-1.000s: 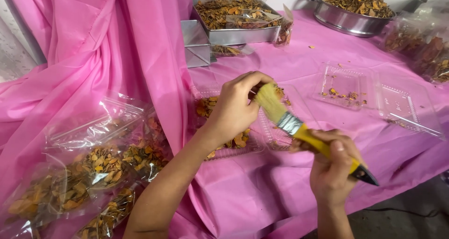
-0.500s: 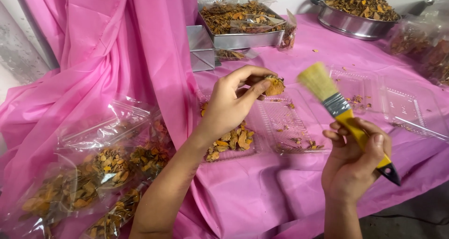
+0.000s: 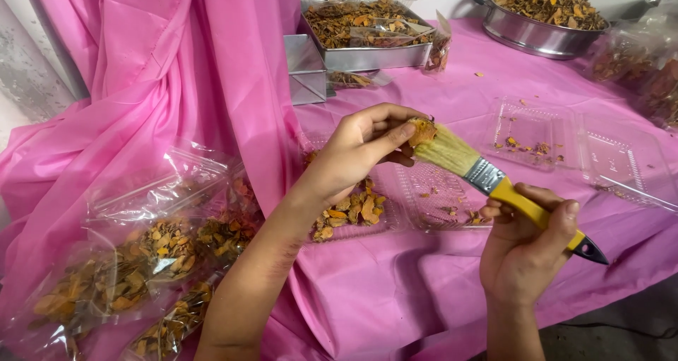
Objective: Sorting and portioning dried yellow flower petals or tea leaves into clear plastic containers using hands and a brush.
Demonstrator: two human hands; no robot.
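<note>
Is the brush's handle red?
No, the brush held in the right hand has a yellow handle with a black tip.

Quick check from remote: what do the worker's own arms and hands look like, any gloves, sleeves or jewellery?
Both are bare: the left hand and right hand wear no gloves, rings or watch. Both forearms show no sleeves as far as the frame reaches.

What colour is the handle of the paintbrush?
Yellow with a black tip, seen in the head view: the paintbrush handle sits in the right hand.
</note>
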